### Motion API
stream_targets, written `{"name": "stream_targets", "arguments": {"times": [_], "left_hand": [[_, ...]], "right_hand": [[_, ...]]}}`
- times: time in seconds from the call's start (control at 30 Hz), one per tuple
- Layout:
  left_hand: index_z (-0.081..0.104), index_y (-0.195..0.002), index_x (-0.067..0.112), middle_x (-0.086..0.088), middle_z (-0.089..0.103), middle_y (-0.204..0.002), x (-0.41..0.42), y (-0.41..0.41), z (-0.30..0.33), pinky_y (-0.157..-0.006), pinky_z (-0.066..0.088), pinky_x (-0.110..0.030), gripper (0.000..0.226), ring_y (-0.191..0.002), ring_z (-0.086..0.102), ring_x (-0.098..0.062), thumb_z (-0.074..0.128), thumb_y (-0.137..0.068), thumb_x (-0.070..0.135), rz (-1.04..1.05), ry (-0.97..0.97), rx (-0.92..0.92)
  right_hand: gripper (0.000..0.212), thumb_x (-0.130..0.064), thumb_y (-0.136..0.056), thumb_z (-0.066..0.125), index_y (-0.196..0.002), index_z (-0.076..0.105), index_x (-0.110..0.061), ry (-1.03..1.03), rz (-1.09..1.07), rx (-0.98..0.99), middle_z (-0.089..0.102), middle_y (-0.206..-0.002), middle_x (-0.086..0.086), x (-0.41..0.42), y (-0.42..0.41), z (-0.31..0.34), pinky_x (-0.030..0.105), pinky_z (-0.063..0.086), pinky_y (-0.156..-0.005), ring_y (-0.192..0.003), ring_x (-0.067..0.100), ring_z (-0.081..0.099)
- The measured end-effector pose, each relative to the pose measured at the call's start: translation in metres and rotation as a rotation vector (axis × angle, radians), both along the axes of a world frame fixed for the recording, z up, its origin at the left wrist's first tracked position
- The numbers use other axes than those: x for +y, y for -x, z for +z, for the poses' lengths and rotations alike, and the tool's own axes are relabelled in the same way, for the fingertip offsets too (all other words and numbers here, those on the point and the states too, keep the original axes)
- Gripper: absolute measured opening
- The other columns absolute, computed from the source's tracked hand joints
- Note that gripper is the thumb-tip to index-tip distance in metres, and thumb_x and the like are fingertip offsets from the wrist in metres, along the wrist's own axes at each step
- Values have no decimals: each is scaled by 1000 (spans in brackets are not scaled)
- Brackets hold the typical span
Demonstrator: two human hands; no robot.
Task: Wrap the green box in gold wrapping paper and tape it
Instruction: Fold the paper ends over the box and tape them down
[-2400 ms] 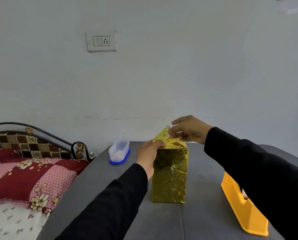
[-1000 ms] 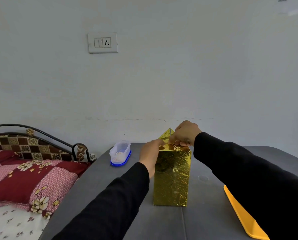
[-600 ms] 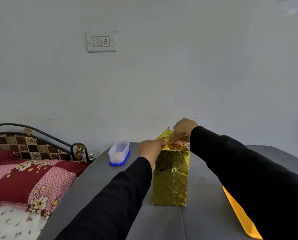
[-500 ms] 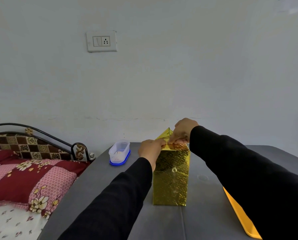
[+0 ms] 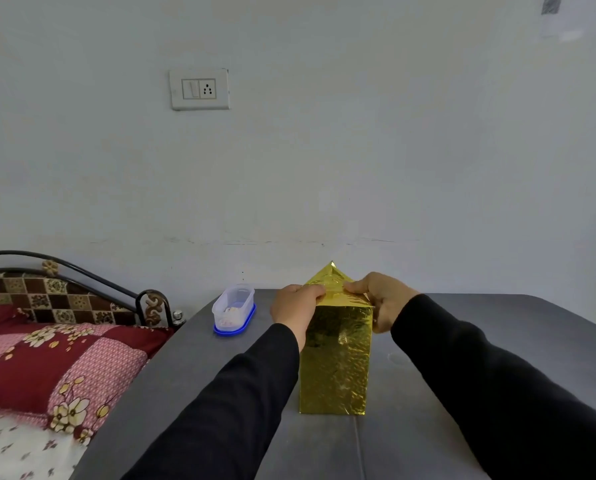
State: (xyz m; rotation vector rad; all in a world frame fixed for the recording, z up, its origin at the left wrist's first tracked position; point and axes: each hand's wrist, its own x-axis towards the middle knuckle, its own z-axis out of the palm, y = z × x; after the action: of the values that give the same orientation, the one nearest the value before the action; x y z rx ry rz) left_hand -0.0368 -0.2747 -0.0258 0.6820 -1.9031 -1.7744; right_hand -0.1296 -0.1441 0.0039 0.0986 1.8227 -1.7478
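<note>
I take the tall box in shiny gold foil wrapping paper [image 5: 336, 358] as my landmark; it stands upright on the dark grey desk [image 5: 428, 427], near the middle. No green shows anywhere, so I judge the sides fully covered. My left hand [image 5: 294, 311] sits at its top left edge and my right hand [image 5: 381, 303] at its top right, fingers [image 5: 355, 287] of both curled and pinching the paper folded over the top. Behind them a triangular gold flap [image 5: 331, 277] stands up, not yet folded down. I think I see no tape on the top, but the glare makes that hard to judge.

The foil looks thin, slick and quick to crease or tear, so I would press along the box's stiff top edges, not pull on loose paper. The box seems light and tall enough to tip, so steadying it matters.

Left of the box, a clear plastic tub on a blue lid [image 5: 234, 311] rests on the desk.
</note>
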Motion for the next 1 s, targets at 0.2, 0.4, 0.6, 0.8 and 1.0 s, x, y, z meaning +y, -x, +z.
{"name": "stream_targets", "arguments": {"times": [0.2,0.4,0.6,0.8,1.0], "left_hand": [[58,-78,18,-6,58,-90,4,-5,1,-66,42,-28,28,-87,55,-21,64,-96,39,40,16,0],[54,-75,15,-8,52,-84,8,-3,1,-73,41,-34,29,-82,50,-22,57,-98,33,73,26,-5],[46,-81,10,-23,54,-91,14,-8,10,-74,43,-38,31,-75,47,-21,39,-104,30,222,1,47],[57,-115,27,15,50,-117,76,-34,-21,-92,43,-31,21,-112,48,-11,55,-96,18,236,709,630],[51,-127,31,18,46,-125,132,-19,-82,-104,42,-28,43,-123,41,0,68,-90,44,-309,773,429]], "right_hand": [[36,-25,-84,77,-114,65,-9,-30,-54,268,71,-110,14,-15,-7,-8,40,60,-86,-102,31,71],[14,-23,-96,66,-97,66,-9,-159,-123,414,69,-109,13,-13,-14,-9,35,52,-82,-104,28,67],[26,-30,-105,45,-108,61,-10,-40,-117,409,62,-107,10,11,-31,-12,43,49,-97,-109,31,60],[16,-29,-98,62,-107,72,-21,58,-318,656,74,-110,-3,70,-54,-27,36,56,-88,-95,14,72],[11,-38,-86,78,-79,78,-30,-217,-470,902,74,-78,-18,145,-77,-53,22,48,-71,-86,3,69]]}}
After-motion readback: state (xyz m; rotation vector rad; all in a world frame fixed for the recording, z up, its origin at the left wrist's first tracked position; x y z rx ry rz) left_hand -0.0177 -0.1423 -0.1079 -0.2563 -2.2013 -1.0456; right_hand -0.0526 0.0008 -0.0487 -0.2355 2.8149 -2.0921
